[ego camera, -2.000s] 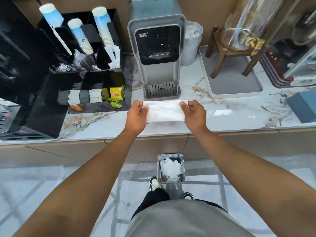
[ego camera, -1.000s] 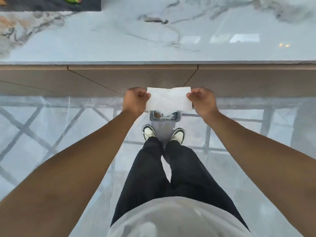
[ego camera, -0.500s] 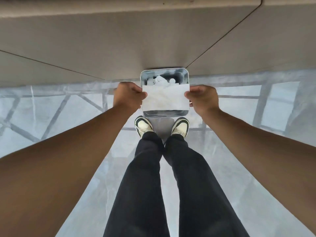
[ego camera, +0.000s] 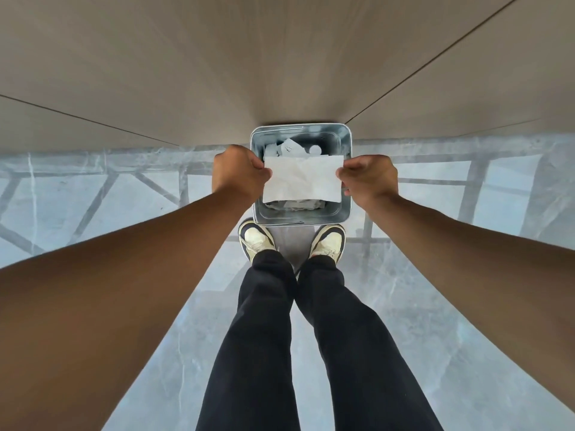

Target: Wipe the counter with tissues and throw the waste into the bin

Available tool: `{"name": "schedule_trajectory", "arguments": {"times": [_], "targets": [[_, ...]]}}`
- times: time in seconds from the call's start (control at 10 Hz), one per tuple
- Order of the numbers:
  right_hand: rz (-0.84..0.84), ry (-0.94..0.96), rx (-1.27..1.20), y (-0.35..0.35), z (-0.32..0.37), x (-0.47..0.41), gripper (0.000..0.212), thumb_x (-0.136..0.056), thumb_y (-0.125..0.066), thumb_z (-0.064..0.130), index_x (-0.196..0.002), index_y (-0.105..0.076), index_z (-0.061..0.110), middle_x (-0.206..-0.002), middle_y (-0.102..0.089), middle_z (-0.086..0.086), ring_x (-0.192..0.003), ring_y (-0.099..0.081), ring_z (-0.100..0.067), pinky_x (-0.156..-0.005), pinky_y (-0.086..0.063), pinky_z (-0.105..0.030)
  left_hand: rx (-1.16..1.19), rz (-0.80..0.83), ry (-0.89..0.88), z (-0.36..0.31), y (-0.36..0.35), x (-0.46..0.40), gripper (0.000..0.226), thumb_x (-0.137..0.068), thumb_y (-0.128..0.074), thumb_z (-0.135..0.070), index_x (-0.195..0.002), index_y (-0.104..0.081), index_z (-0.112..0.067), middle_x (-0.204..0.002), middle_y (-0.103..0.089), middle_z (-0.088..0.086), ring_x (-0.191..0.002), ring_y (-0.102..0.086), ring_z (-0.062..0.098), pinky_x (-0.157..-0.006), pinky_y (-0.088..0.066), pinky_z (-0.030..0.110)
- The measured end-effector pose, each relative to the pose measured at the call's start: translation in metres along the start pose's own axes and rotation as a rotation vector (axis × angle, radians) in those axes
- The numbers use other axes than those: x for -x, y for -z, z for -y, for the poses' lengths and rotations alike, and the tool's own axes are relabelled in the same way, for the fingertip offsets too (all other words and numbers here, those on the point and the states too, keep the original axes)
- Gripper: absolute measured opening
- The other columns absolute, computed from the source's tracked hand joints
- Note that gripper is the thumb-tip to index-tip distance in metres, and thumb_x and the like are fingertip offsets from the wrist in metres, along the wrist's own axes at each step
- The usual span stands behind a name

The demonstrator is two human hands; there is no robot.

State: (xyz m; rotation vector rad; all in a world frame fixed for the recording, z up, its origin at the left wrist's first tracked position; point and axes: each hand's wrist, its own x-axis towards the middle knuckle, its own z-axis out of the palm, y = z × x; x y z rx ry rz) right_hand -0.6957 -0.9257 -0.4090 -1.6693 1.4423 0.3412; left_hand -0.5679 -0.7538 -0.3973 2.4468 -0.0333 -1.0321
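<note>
A flat white tissue (ego camera: pixel 301 178) is stretched between my two hands right above a square metal bin (ego camera: pixel 300 216). My left hand (ego camera: pixel 238 171) pinches the tissue's left edge and my right hand (ego camera: pixel 368 177) pinches its right edge. The bin stands on the floor against the cabinet front, and crumpled white tissues (ego camera: pixel 291 149) lie inside it. The counter top is out of view.
The brown cabinet front (ego camera: pixel 280 63) fills the upper part of the view. My two shoes (ego camera: pixel 256 241) stand on the grey marble floor (ego camera: pixel 93 197) just in front of the bin, with my dark trouser legs below.
Both hands have carried the tissue down from the counter to just over the bin. The view has tilted down and closer, so the counter has left the frame.
</note>
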Motion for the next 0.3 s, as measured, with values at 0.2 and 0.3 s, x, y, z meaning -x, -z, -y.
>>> {"name": "schedule_trajectory", "arguments": {"times": [0.2,0.3], "targets": [[0.029,0.015,-0.010,-0.0006,0.0031,0.0083,0.022,-0.078,-0.059,0.013,-0.081,-0.077,0.025,-0.080,-0.076,0.006,-0.073,-0.072,-0.014,-0.071,-0.059,-0.023,-0.049,0.000,-0.018,-0.0003,0.0030,0.0047,0.014,-0.081,-0.071,-0.017,-0.076,-0.077,-0.005,-0.067,-0.071,0.013,-0.079,-0.071,0.030,-0.072,-0.061,0.035],[0.011,0.016,-0.020,0.0009,0.0065,0.0085,0.028,-0.079,-0.059,0.013,-0.097,-0.077,0.023,-0.089,-0.076,0.004,-0.080,-0.072,-0.015,-0.078,-0.059,-0.026,-0.065,0.011,-0.009,0.0014,0.0030,0.0071,0.022,-0.083,-0.070,-0.021,-0.081,-0.074,0.000,-0.079,-0.073,0.023,-0.082,-0.071,0.035,-0.074,-0.062,0.044]]}}
